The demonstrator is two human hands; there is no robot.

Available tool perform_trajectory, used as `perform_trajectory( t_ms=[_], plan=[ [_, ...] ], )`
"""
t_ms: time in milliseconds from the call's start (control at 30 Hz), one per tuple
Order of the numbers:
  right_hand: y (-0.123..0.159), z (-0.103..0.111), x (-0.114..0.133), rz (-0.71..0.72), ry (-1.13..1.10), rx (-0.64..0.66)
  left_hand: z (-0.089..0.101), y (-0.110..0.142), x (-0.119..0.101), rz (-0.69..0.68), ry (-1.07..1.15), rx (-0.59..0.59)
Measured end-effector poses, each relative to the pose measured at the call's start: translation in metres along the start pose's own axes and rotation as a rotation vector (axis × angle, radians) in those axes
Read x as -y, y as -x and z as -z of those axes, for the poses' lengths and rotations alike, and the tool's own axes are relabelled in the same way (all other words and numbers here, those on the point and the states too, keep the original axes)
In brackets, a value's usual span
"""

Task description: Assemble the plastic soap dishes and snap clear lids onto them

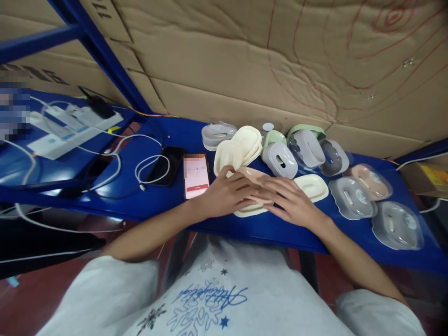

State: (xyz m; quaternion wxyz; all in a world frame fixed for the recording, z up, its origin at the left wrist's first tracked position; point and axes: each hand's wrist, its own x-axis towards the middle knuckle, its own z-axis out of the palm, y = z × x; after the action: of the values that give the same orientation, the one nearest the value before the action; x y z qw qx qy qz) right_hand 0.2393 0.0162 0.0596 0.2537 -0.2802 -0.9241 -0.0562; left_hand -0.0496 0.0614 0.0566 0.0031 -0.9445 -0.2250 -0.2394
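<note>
The left hand [229, 193] and right hand [296, 200] come together, fingers bent over a pink dish [254, 174] on the blue desk [189, 133] — how firmly either grips, I cannot tell. A cream dish [250, 212] shows under them. Beyond sit stacked cream dishes [248, 140]; leftward, a lit phone [196, 175]; rightward, clear-covered gray boxes [399, 226].

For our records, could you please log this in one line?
left hand: at peach piece; right hand: same; nearby: cream tray, lit phone
</note>
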Motion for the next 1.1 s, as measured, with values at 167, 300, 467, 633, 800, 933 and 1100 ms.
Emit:
perform_trajectory(
  t_ms=[167, 300, 467, 633, 800, 933, 1100],
  plan=[
    [0.002, -0.007, -0.005, 0.001, -0.087, 0.103, -0.021, 0.000, -0.011, -0.107, -0.039, 0.029],
    [0.007, -0.005, -0.007, -0.031, -0.130, 0.124, -0.015, 0.003, -0.002, -0.158, -0.018, 0.143],
    [0.009, -0.006, -0.004, -0.038, -0.112, 0.230, -0.008, 0.003, 0.002, -0.148, -0.012, 0.249],
    [0.007, -0.014, -0.003, -0.024, 0.005, 0.262, -0.012, 0.002, 0.002, -0.154, -0.081, 0.260],
    [0.006, -0.018, -0.005, -0.012, 0.031, 0.236, -0.014, 0.004, 0.006, -0.177, -0.016, 0.199],
    [0.007, -0.015, -0.012, -0.036, -0.043, 0.159, -0.007, 0.003, 0.012, -0.070, -0.027, 0.002],
    [0.012, 0.003, -0.031, -0.266, 0.144, -0.009, 0.005, 0.000, 0.026, 0.221, -0.220, -0.180]
  ],
)
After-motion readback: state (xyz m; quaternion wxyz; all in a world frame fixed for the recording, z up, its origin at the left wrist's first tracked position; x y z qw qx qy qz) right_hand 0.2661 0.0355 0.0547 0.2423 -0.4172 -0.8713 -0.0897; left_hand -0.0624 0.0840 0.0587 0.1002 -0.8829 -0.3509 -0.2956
